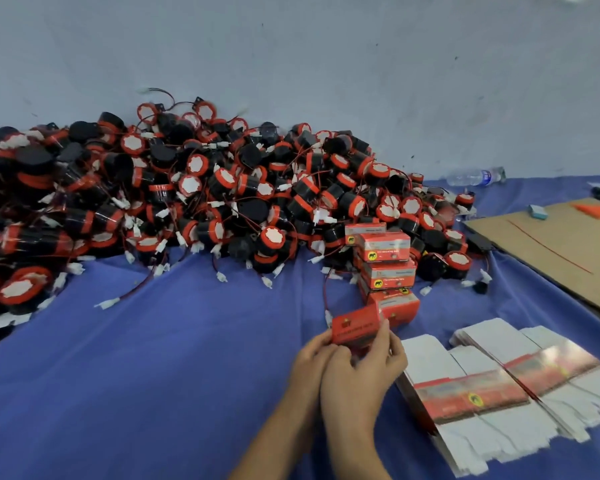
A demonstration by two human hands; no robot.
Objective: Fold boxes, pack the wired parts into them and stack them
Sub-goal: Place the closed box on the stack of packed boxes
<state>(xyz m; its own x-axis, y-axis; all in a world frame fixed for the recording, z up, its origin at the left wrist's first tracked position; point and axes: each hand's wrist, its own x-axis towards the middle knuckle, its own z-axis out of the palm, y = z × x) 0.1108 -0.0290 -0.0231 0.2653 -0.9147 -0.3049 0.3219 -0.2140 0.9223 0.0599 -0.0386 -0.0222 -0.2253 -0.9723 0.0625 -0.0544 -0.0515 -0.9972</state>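
Your left hand (313, 355) and right hand (366, 362) grip a red box (355, 328) between them; the stacked boxes (386, 270) stand just beyond, the flat blanks (471, 396) to their right, and the wired parts (187, 188) are heaped farther off.

Wired parts pile (187, 202) fills left and centre, against the wall. Box stack (385, 268) at the pile's right front edge. Single box (355, 329) just before it, between left hand (312, 355) and right hand (364, 368). Flat blanks (482, 393) lower right. Cardboard sheet (568, 251) at right edge, bottle (475, 176) behind it.
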